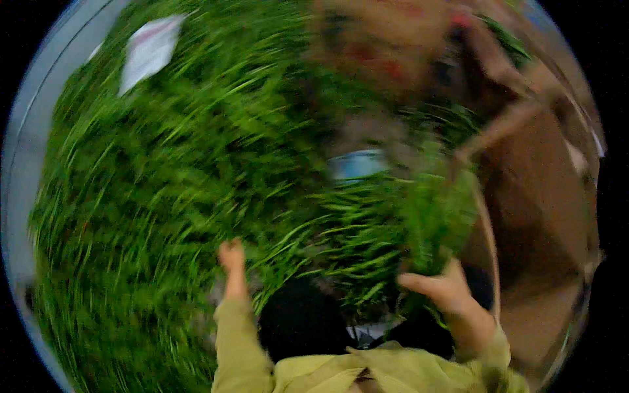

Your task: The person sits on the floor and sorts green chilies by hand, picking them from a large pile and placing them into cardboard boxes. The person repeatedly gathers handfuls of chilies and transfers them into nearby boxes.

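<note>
A broad heap of long green leafy stalks (pixel 162 196) covers the left and middle of the view. Over its near part hangs my left hand (pixel 231 254); its fingers look bent, and blur hides whether any stalk lies in them. On the right, my right hand (pixel 442 285) grips a bundle of green stalks (pixel 432 211) between thumb and fingers, beside the edge of an open cardboard box (pixel 530 206). Shorter stalks (pixel 354 236) lie between my hands, in front of my knees.
A blue and white packet (pixel 361 164) lies beyond the stalks. Upper left, a white sheet or bag (pixel 152 49) rests on the heap. A co-worker's bare arm (pixel 496 127) reaches in at the upper right, near blurred brown and red things (pixel 383 49).
</note>
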Demonstrator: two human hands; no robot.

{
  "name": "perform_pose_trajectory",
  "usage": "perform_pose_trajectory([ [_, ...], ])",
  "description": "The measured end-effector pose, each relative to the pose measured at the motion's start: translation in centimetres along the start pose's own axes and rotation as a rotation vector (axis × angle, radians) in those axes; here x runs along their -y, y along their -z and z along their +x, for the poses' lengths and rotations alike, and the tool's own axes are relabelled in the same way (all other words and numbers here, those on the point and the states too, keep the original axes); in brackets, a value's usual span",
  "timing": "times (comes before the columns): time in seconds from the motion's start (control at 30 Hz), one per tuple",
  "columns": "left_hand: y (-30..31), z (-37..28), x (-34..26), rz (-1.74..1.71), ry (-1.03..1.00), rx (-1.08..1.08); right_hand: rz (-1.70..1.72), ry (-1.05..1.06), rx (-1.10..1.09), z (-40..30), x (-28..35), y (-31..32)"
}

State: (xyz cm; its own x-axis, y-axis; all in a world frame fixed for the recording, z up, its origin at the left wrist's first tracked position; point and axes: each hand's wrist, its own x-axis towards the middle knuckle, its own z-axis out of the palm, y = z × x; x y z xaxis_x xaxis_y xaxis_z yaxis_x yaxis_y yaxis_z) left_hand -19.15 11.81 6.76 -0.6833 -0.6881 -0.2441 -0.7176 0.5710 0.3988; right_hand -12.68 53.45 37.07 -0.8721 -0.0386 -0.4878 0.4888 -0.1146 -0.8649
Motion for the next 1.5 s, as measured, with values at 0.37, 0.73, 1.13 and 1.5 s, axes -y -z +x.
perform_pose_trajectory([
  [0.37,12.8,-10.0,-6.3,-0.681,-0.149,-0.213,-0.174,0.522,-0.040,-2.8,-0.8,4.6],
  [0.73,17.5,-29.0,-24.3,-1.039,-0.770,0.260,0.097,0.860,-0.693,-13.5,2.2,12.4],
  [1.13,12.0,-24.6,-24.0,-0.995,-0.712,0.372,-0.373,0.775,-0.202,1.7,1.4,6.1],
  [1.5,12.7,-22.8,-23.0,-0.928,-0.649,0.435,0.146,-0.409,-0.300,17.7,-16.1,0.1],
])
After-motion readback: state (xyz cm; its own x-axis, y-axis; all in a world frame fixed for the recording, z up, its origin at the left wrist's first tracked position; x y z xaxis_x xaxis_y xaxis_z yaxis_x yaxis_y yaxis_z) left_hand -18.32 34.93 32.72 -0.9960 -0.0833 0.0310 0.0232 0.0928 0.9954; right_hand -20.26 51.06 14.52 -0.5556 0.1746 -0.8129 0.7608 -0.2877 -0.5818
